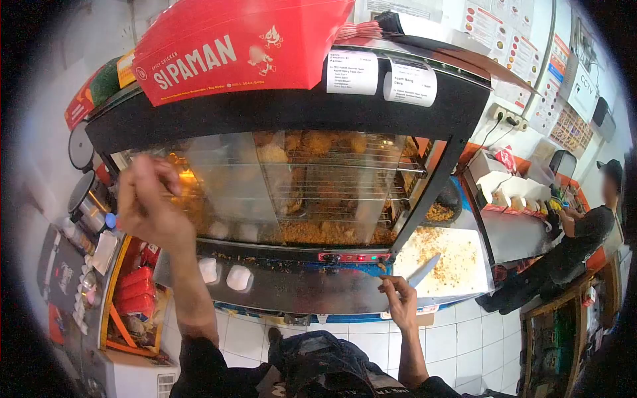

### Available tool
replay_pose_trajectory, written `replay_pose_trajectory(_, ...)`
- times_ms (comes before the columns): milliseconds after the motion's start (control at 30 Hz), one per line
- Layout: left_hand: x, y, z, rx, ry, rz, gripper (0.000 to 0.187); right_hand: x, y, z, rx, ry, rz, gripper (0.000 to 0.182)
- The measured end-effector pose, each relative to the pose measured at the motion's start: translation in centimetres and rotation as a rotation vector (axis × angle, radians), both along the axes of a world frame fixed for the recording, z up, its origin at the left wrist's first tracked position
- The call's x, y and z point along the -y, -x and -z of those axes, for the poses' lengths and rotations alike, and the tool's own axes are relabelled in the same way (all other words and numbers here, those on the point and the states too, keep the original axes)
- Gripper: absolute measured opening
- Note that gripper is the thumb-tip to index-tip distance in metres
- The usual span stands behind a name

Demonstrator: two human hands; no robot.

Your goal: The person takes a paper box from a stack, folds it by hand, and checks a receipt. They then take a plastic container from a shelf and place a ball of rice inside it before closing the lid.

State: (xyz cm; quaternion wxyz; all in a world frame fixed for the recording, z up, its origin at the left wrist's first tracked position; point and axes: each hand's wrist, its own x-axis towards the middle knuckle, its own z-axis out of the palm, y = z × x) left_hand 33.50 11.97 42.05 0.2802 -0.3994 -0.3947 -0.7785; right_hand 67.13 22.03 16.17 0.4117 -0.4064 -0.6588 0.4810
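Observation:
My left hand [151, 196] is raised in front of the glass on the left side of a heated display cabinet [285, 255]. Its fingers are bent but smeared by motion, so what they hold, if anything, does not show. Low over the counter's front edge, my right hand [401, 302] has thumb and forefinger pinched together; what is between them is too small to make out. Just beyond those fingers a knife blade [424, 270] lies across a crumb-strewn white board [464, 255]. The knife's handle is hidden. Two white wrapped bundles [239, 278] sit on the dark counter [298, 292].
Golden fried pieces [318, 141] and crumbs fill the cabinet's racks. A red printed box [245, 53] stands on top, by paper labels [352, 73]. A dark bowl of crumbs [441, 211] is beyond the board. At right, another person [590, 229] works beside several open boxes [514, 192].

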Motion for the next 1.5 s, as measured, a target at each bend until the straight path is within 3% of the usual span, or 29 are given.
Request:
replay_pose_trajectory(67, 0.7, 1.1, -2.5, -0.044, -0.097, -0.264, 0.030, 0.0, -0.8, 0.0, 0.005, 0.023, 0.023, 0.029)
replay_pose_trajectory(133, 1.9, 1.5, -6.2, -0.186, -0.169, -0.193, 0.030, -0.2, -1.9, 0.5, 0.008, 0.000, 0.037, 0.030)
replay_pose_trajectory(167, 3.1, 2.3, -8.1, -0.246, -0.013, -0.461, 0.018, -0.2, -2.3, 0.4, 0.008, -0.002, 0.038, 0.030)
replay_pose_trajectory(200, 4.3, 3.5, -10.2, -0.304, 0.148, -0.728, 0.020, -0.2, -2.6, 0.4, 0.004, -0.001, 0.053, 0.030)
replay_pose_trajectory(267, 5.2, 6.6, -15.5, -0.867, 0.212, -1.063, 0.027, -0.1, -3.0, 0.1, 0.000, -0.002, 0.070, 0.031)
replay_pose_trajectory(333, 2.2, 2.4, -20.4, -0.595, 0.390, -0.127, 0.038, 0.1, -2.9, 0.0, -0.005, 0.002, 0.066, 0.031)
replay_pose_trajectory(400, 3.4, 0.6, -25.3, -0.892, 1.054, -0.164, 0.067, 0.2, -2.8, 0.3, -0.010, 0.005, 0.058, 0.031)
replay_pose_trajectory(500, -4.4, 1.9, -25.8, -0.688, 0.925, -0.268, 0.070, 0.5, -2.1, 0.6, -0.010, -0.023, 0.043, 0.032)
replay_pose_trajectory(567, -5.7, 1.8, -25.9, -0.698, 1.100, -0.322, 0.073, 1.2, -1.5, -0.3, -0.080, 0.017, 0.048, 0.029)
replay_pose_trajectory(700, -7.2, 1.3, -25.0, -0.696, 1.192, -0.303, 0.076, 1.6, -1.4, 0.0, -0.059, 0.035, 0.035, 0.029)
replay_pose_trajectory(767, -8.9, 3.2, -25.8, -0.668, 1.374, -0.207, 0.076, 1.8, -1.5, -0.6, -0.075, 0.036, 0.029, 0.029)
replay_pose_trajectory(833, -8.3, 2.2, -25.2, -0.588, 1.332, -0.328, 0.072, 1.6, -1.7, -0.8, -0.086, 0.036, 0.022, 0.029)
replay_pose_trajectory(900, -7.3, 1.6, -25.6, -0.753, 1.376, -0.124, 0.068, 1.3, -1.8, -1.0, -0.132, -0.001, 0.033, 0.030)
replay_pose_trajectory(967, -7.3, 1.8, -25.7, -0.763, 1.369, -0.131, 0.065, 1.1, -2.2, -2.9, -0.143, -0.017, 0.014, 0.029)
replay_pose_trajectory(1033, -7.7, 2.5, -25.8, -0.775, 1.361, -0.133, 0.063, 0.7, -3.0, -6.5, -0.097, -0.054, -0.010, 0.028)
replay_pose_trajectory(1233, -6.9, 0.9, -26.3, -0.643, 1.421, -0.107, 0.054, -0.2, -2.3, -23.2, -0.288, -0.790, -0.106, 0.018)
replay_pose_trajectory(1300, -9.5, 4.7, -27.0, -0.827, 1.368, -0.144, 0.046, -1.1, -1.6, -28.7, -0.225, -1.071, -0.171, 0.021)
replay_pose_trajectory(1333, -12.6, 9.7, -27.6, -1.061, 1.181, 0.107, 0.031, -1.1, -0.5, -31.3, -0.209, -1.104, -0.115, 0.022)
replay_pose_trajectory(1433, -13.8, 10.3, -29.2, -1.098, 1.341, 0.082, 0.033, -2.5, 4.3, -38.2, -0.188, -1.222, -0.072, 0.029)
replay_pose_trajectory(1500, -14.0, 10.2, -28.7, -1.073, 1.201, 0.056, 0.033, -4.5, 7.1, -41.7, -0.192, -1.289, -0.153, 0.033)
